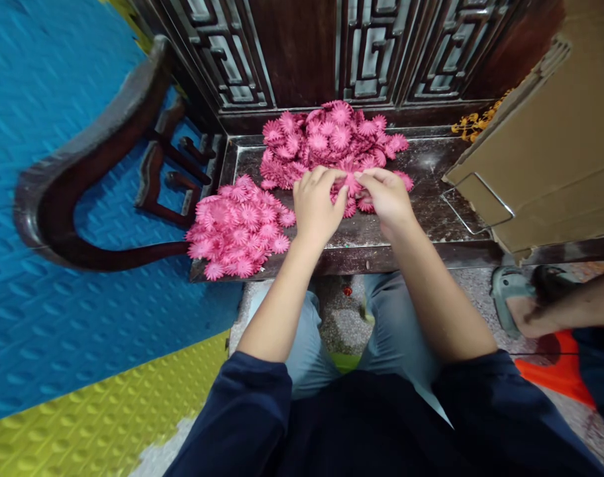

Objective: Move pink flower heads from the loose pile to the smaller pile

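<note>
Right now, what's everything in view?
Bench: 1, brown, centre
Backrest: 1, brown, top
Armrest: 1, brown, left
Flower: 1, pink, centre
Flower piles: 2, pink, on bench
Cardboard: 1, tan, right
Wire: 1, silver, right
Pieces: several, orange, behind cardboard
Matting: count unclear, blue and yellow, left
Floor: 1, grey, below
Speck: 1, red, floor
Sandal: 1 clear, grey, right
Co-worker's foot: 1, bare, right
Unclear item: 1, orange, right
Trousers: 1, blue, below
Shirt: 1, navy, bottom
Left hand: 1, at flower
Right hand: 1, at flower

Blue matting (58, 318) (textured) spreads left; brown cardboard (555, 152) stands right.
</note>
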Motion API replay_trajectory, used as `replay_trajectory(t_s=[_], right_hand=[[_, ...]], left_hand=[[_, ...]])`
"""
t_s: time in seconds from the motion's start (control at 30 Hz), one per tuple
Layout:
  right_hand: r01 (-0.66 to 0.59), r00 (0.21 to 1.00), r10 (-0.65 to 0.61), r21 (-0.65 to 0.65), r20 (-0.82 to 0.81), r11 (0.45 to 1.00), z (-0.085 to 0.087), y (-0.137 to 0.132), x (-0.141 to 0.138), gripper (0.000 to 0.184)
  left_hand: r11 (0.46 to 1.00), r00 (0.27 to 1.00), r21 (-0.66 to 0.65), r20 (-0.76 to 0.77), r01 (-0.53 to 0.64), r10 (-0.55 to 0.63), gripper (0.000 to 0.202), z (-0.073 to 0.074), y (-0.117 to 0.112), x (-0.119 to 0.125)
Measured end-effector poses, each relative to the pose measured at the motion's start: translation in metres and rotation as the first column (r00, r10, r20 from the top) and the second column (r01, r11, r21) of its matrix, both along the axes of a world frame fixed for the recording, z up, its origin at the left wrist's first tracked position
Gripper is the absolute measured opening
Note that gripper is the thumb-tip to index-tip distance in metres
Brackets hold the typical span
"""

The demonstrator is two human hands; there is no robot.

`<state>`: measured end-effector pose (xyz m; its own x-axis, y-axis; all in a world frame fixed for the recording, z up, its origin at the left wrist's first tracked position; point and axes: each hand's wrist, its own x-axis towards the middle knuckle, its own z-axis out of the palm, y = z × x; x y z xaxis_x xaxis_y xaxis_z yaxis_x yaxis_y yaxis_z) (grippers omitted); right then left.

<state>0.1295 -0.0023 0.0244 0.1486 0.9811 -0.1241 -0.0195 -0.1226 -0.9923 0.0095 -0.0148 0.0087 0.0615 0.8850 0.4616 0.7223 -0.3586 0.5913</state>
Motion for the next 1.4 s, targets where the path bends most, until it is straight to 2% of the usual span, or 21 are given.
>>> replay_trajectory(t_s=[0.17,0.3,0.43,0.6,0.7,0.87,1.03,1.2,1.4], right_hand=[[-0.032,0.993,0.027,-0.048,-0.113,0.998,0.0015,-0.001,0.0005,0.012],[-0.076,0.983,0.057,-0.102,-0.173,0.992,0.0014,-0.0019,0.001,0.013],[-0.091,0.975,0.065,-0.116,-0.214,0.989,0.0,-0.0016,0.0029,0.009],[-0.116,0.969,0.088,-0.111,-0.231,0.987,-0.0024,-0.001,0.0034,0.006],[-0.138,0.965,0.107,-0.114,-0.239,0.984,-0.0034,-0.0017,0.0023,0.004],[-0.164,0.969,0.141,-0.103,-0.204,0.981,-0.0026,-0.0034,0.0006,0.011],[-0.167,0.973,0.143,-0.127,-0.18,0.978,-0.0023,-0.0023,-0.0007,0.022],[-0.17,0.966,0.139,-0.128,-0.22,0.977,-0.0029,-0.0014,0.0006,0.011],[-0.209,0.952,0.175,-0.115,-0.251,0.971,-0.0057,-0.0012,0.004,0.015]], left_hand=[[1.0,1.0,-0.01,0.006,-0.022,0.022,0.015,-0.0052,0.0061,-0.0077],[0.999,0.999,-0.006,0.036,-0.033,0.033,0.019,-0.0038,0.0063,-0.0081],[1.0,0.993,-0.024,0.118,-0.003,0.006,0.02,-0.0045,0.007,-0.0072],[1.0,0.969,-0.008,0.247,0.008,-0.006,0.013,-0.0093,0.0101,-0.0081],[1.0,0.969,-0.001,0.245,-0.027,0.026,0.011,-0.0091,0.01,-0.0092],[0.998,0.974,0.019,0.22,-0.062,0.057,0.007,-0.0086,0.0092,-0.0099],[0.999,0.973,0.035,0.23,-0.026,0.017,0.006,-0.0086,0.0092,-0.0103],[0.999,0.977,0.027,0.211,-0.024,0.018,0.012,-0.0046,0.0077,-0.0102],[1.0,0.955,0.027,0.295,-0.008,0.0,0.009,-0.0023,0.0065,-0.0086]])
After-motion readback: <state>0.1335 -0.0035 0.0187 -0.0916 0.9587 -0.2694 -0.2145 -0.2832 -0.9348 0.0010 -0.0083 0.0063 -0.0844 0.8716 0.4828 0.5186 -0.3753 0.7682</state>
